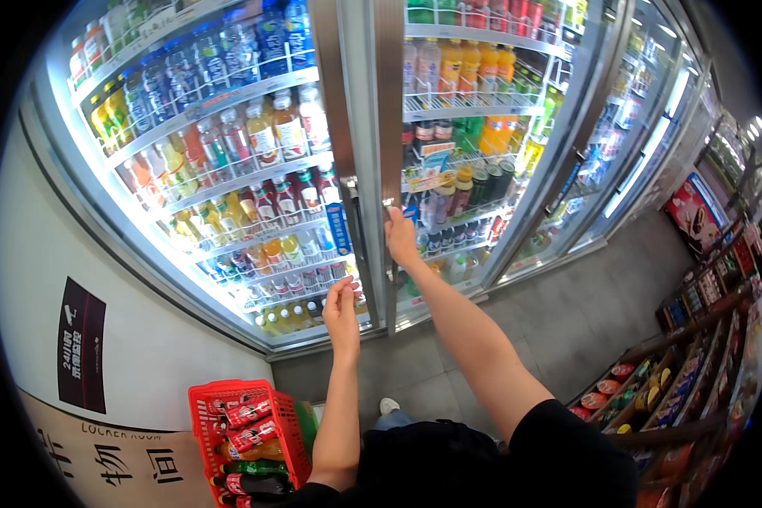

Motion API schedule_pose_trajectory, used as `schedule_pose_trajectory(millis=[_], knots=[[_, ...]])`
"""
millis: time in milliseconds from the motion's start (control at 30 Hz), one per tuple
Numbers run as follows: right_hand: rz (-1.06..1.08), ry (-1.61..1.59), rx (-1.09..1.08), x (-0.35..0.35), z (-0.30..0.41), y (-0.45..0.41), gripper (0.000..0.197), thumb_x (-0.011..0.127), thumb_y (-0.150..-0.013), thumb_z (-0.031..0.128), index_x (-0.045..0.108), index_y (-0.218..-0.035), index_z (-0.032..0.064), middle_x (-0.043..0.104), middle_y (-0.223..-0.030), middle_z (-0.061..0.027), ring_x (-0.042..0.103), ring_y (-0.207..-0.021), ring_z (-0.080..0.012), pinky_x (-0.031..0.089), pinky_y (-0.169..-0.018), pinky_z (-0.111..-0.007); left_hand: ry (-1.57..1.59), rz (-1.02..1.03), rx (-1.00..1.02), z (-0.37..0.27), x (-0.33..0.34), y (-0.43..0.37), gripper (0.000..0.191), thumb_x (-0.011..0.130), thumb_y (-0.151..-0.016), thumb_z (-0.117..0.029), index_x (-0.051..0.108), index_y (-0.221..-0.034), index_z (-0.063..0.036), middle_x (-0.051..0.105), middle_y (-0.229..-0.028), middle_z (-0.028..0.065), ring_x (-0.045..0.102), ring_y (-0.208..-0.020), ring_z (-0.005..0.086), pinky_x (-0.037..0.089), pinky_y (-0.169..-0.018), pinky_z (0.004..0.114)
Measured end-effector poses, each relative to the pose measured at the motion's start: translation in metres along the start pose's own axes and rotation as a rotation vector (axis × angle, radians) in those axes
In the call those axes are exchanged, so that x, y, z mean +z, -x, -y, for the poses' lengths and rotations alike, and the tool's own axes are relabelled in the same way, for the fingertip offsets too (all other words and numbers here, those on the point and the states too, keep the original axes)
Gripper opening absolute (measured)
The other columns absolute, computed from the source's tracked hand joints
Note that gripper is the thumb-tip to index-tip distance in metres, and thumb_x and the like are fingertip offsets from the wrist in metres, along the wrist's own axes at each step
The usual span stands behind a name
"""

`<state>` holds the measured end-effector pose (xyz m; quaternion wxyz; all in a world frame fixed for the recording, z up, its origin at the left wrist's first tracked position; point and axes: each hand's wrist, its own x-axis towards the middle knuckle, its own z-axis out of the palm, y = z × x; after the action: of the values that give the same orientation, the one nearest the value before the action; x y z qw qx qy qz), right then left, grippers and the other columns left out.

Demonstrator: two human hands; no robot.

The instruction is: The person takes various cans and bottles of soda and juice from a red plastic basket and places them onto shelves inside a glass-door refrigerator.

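My right hand [401, 237] is closed around the vertical handle of a glass cooler door [390, 127], which stands near the middle of the view. My left hand [341, 306] is raised before the lower part of the left glass door, fingers loosely bent and nothing seen in it. Behind the glass on the left are shelves of bottled drinks [286, 130]. Orange drink bottles [470, 66] and cans fill shelves behind the right door. A red plastic basket [298, 438] at the lower left holds several bottles, some with red labels and some dark or green.
More glass-fronted coolers [609, 127] run away to the right. Snack shelves [667, 381] with packaged goods stand at the lower right. Grey floor tiles [565, 311] lie between them and the coolers. At the left is a white wall [25, 254] with a dark sign [81, 346].
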<state>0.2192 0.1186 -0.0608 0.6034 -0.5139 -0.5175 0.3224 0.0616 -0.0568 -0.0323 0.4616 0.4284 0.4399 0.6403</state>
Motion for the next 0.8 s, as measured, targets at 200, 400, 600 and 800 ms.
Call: schedule_pose_trajectory(millis=[200,400,600,800], knots=[[0.009,-0.007,-0.002,-0.027,0.032,0.044,0.073,0.032,-0.100,0.056,0.039,-0.045,0.0088,0.036,-0.041,-0.0004,0.037,-0.041,-0.0124,0.027,-0.044,-0.031,0.032,0.163,-0.088,0.022,0.064,0.039,0.026,0.050,-0.103,-0.017,0.060,-0.121,-0.0025,0.065,-0.105,0.0075,0.059,-0.091,0.0121,0.048,-0.084,0.026],[0.017,-0.009,0.042,-0.065,0.043,0.083,0.072,0.037,-0.100,0.054,0.043,-0.052,0.0006,0.038,-0.047,-0.0109,0.039,-0.046,-0.0229,0.030,-0.052,-0.044,0.022,0.133,-0.066,0.013,0.080,0.088,0.025,0.050,-0.102,-0.016,0.060,-0.121,-0.0029,0.065,-0.104,0.0061,0.060,-0.088,0.0111,0.048,-0.080,0.026],[-0.077,0.019,-0.026,-0.099,0.042,0.127,0.074,0.040,-0.100,0.055,0.051,-0.060,-0.0060,0.044,-0.049,-0.0162,0.045,-0.049,-0.0283,0.034,-0.053,-0.048,-0.066,0.064,-0.108,0.025,0.055,0.168,0.025,0.050,-0.102,-0.016,0.060,-0.122,-0.0038,0.065,-0.104,0.0058,0.060,-0.088,0.0114,0.048,-0.081,0.026],[-0.147,0.093,0.049,-0.144,0.045,0.169,0.077,0.041,-0.098,0.057,0.053,-0.059,-0.0076,0.046,-0.050,-0.0190,0.051,-0.051,-0.0273,0.037,-0.055,-0.048,-0.075,0.011,-0.201,0.042,0.036,0.259,0.025,0.050,-0.102,-0.016,0.060,-0.121,-0.0034,0.066,-0.104,0.0063,0.060,-0.088,0.0113,0.047,-0.081,0.026]])
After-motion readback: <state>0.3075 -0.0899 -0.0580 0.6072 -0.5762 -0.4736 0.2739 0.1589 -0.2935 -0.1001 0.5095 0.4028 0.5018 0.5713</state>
